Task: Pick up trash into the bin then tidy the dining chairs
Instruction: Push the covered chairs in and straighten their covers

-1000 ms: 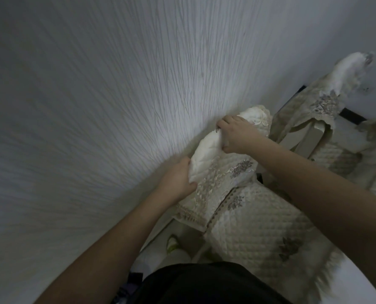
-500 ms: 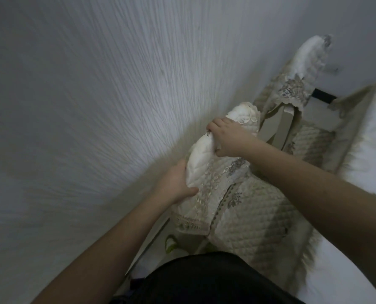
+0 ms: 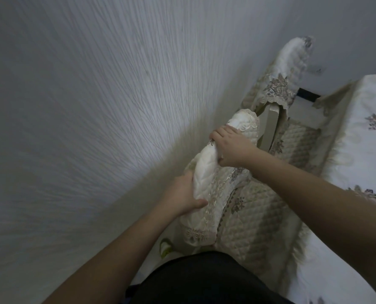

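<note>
Both hands grip the covered backrest of the nearer dining chair, which stands just beside the textured white wall. The left hand clasps the backrest's top edge at its lower end, thumb lying across the cream embroidered cover, fingers hidden behind it. The right hand, toward 1 o'clock from the left one, is curled tight over the top edge nearer the far corner, bunching the fabric. The chair's quilted seat cushion lies at 3 o'clock from the left hand, tucked close against the fringed floral tablecloth that hangs at the right edge of the view. A second dining chair with the same lace-trimmed cover stands at 1 o'clock beyond the first, its top blurred. No trash or bin shows in the view.
</note>
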Motion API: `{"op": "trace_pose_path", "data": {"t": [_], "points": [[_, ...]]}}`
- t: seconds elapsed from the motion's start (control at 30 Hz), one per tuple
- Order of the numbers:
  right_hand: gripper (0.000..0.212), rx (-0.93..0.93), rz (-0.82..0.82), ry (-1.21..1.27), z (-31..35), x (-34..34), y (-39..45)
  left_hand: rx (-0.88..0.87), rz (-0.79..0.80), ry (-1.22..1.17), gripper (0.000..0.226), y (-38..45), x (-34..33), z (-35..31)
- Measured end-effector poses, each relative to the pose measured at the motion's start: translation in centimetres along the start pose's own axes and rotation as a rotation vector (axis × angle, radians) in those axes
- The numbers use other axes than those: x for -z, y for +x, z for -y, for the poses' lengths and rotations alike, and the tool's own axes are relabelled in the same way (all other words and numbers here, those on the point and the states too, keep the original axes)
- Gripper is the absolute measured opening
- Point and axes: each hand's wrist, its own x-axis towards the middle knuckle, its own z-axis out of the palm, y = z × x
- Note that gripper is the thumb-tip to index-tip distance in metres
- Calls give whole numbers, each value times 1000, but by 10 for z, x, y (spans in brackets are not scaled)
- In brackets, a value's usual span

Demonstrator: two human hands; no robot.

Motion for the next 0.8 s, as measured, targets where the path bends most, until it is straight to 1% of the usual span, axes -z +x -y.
{"op": "trace_pose_path", "data": {"t": [0.1,0.27,0.5,0.57,0.67,0.73,0.77,0.8], "points": [[64,-35,6,-30,-4,0,-11,-29,20,38,82,-1,-3,-11],[64,-91,31,-60,-8,-2,-23,-67,73,63,94,-3,-7,-22],[72,-170,31,-30,-4,-5,-38,-98,144,170,96,0,-12,-27],[74,-211,24,-12,1,-5,-43,-118,179,191,87,-2,-7,-28],[74,-304,23,31,14,-4,-54,-143,256,218,57,-3,7,-30],[74,-398,26,56,27,-4,-60,-184,272,301,39,3,17,-31],[74,-450,23,71,35,-4,-64,-222,261,355,34,8,21,-31],[74,-498,22,87,44,-3,-68,-271,242,404,34,14,23,-30]]}}
